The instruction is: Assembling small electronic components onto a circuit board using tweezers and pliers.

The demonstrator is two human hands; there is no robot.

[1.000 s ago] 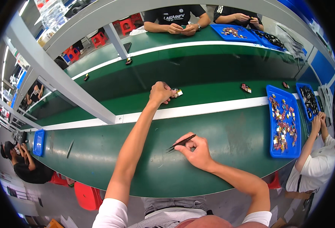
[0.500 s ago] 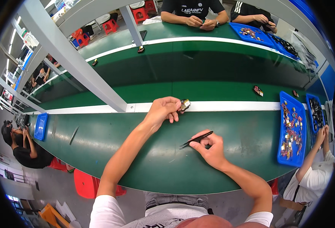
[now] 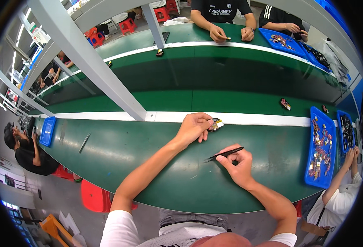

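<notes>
Two hands: left (image 3: 194, 127) pinches small part (image 3: 215, 124), right (image 3: 238, 162) grips black tweezers (image 3: 224, 154).

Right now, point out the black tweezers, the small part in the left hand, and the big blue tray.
black tweezers (image 3: 224, 154), head view, mid-shaft.
small part (image 3: 216, 124), head view, its exposed end beyond the left fingertips.
big blue tray (image 3: 312, 153), head view, left rim.

The left hand (image 3: 194, 127) is reaching forward across the green table (image 3: 148, 164), pinching a small dark part with a yellow end (image 3: 216, 124) at the white strip (image 3: 263, 119). The right hand (image 3: 238, 162) is resting nearer the body, gripping black tweezers (image 3: 224, 154) that are pointing left. A blue tray (image 3: 313, 164) of small parts is lying to the right, beside another person's hands (image 3: 350, 155).
</notes>
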